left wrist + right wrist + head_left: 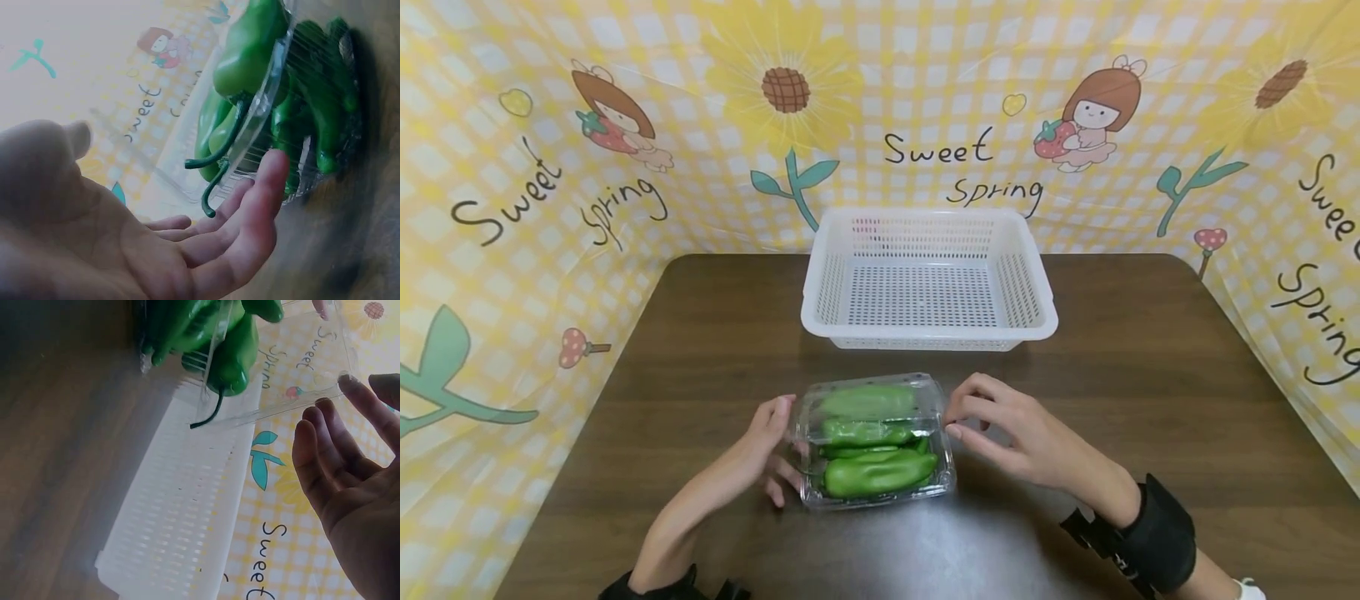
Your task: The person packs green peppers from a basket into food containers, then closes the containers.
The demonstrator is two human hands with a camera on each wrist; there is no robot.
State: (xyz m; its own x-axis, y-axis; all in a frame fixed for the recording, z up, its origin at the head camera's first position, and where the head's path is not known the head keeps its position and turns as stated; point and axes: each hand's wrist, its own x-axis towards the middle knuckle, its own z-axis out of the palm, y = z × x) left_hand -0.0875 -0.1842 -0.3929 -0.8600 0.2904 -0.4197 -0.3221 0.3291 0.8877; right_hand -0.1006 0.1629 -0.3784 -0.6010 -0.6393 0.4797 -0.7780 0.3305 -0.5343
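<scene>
both hands' grip apart: left hand [760, 454] and right hand [1011, 429] flank clear plastic clamshell box of green peppers [874, 439]; lid may pop, spilling peppers on dark wooden table [1150, 392]

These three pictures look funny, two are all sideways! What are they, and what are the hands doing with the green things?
No machine here: a person wears three small cameras. The big picture comes from one on the head, looking down at a brown table. The two sideways pictures come from cameras strapped to each wrist, so they tilt with the arms.

On the table sits a clear plastic box filled with green peppers. Behind it stands an empty white basket. The cloth around the table has sunflowers and the words Sweet Spring.

The left hand rests its fingers against the box's left side. The right hand reaches its fingertips to the box's right edge. Neither has a firm grip on it; the fingers look fairly straight, and the lid seems partly lifted in the wrist pictures.
</scene>
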